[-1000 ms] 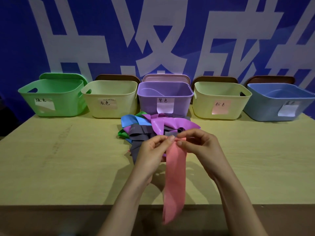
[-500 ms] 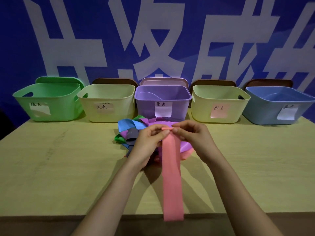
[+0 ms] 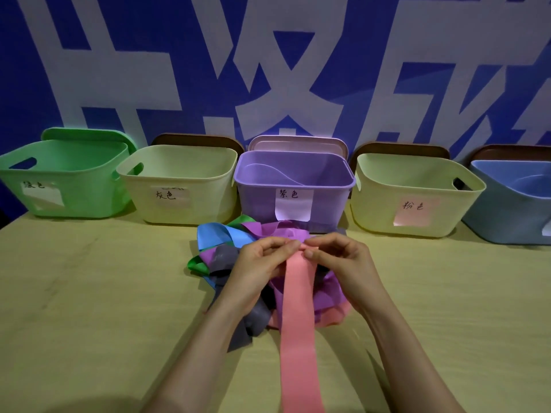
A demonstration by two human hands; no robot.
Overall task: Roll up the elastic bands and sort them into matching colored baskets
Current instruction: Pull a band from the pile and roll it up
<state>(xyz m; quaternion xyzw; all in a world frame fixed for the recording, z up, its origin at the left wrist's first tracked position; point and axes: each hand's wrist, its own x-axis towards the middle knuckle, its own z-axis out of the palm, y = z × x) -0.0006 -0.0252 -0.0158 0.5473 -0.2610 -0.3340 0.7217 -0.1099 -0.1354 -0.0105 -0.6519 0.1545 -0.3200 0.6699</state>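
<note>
Both hands are on one pink band [image 3: 298, 323]. The left hand [image 3: 262, 263] and right hand [image 3: 340, 260] each pinch its far end, thumb against curled fingers. The two grips nearly touch at the band's far edge. Each grip is tight on the band and holds nothing else. A first small turn may be started there, but we can't tell how much.

Key relation: the band's long axis runs straight near-far. It goes from the grip toward us, down the middle between the forearms, and out of the bottom of the view. Its near end is not seen. We judge the roll has to travel toward us along that axis, with both hands sharing it and neither one nearer.

The band's far part lies over the pile of bands [image 3: 220, 257] (blue, green, purple, grey, more pink). The pile sits under the hands and to their left. Risk, in our view: a loose strip gets caught into the roll.

The target is the pink-label basket [image 3: 417, 186], far and right of the grip and second from the right in the row, so the right hand is nearer to it. The purple basket [image 3: 295, 180] is straight beyond the grip and the blue basket [image 3: 512, 204] is at far right. The grey-label basket [image 3: 179, 186] and green basket [image 3: 59, 180] are to the left.

Only table [image 3: 447, 293] surface shows between the right hand and the pink-label basket, so the way looks open. The basket's rim stands above the table, so we judge a lift is needed to clear it. The table's near edge is not in view.
</note>
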